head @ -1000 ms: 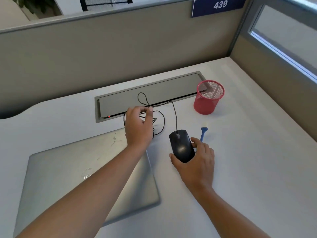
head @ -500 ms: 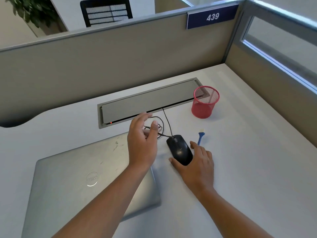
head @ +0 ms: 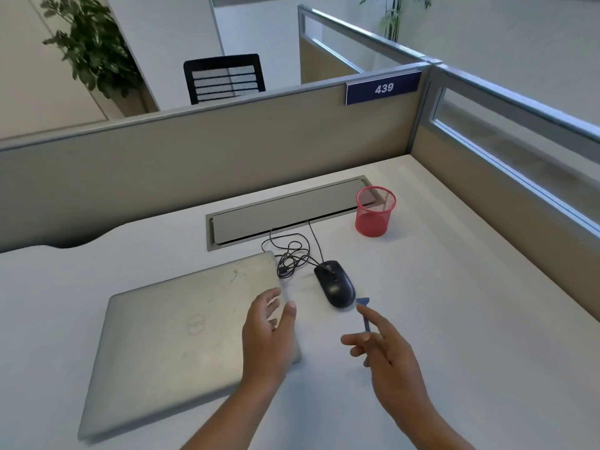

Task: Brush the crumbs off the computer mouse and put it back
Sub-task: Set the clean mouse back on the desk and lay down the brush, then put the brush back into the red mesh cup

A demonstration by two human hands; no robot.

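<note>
The black wired computer mouse [head: 336,284] rests on the white desk, its cable [head: 292,254] coiled loosely behind it and running into the desk's cable slot. A small blue brush [head: 364,308] lies on the desk just right of the mouse, its handle partly hidden by my fingers. My right hand [head: 389,355] hovers open near the brush, fingers spread, below and right of the mouse. My left hand [head: 269,336] is open over the right edge of the laptop, holding nothing. Neither hand touches the mouse.
A closed silver laptop [head: 175,336] lies left of the mouse. A red mesh cup [head: 375,212] stands at the right end of the grey cable tray lid [head: 285,212]. Beige partition walls [head: 227,147] close the desk at the back and right.
Both hands have pulled back toward me: the right hand came off the mouse, the left hand left the cable. The mouse stays on the desk, and the view has tilted up.
</note>
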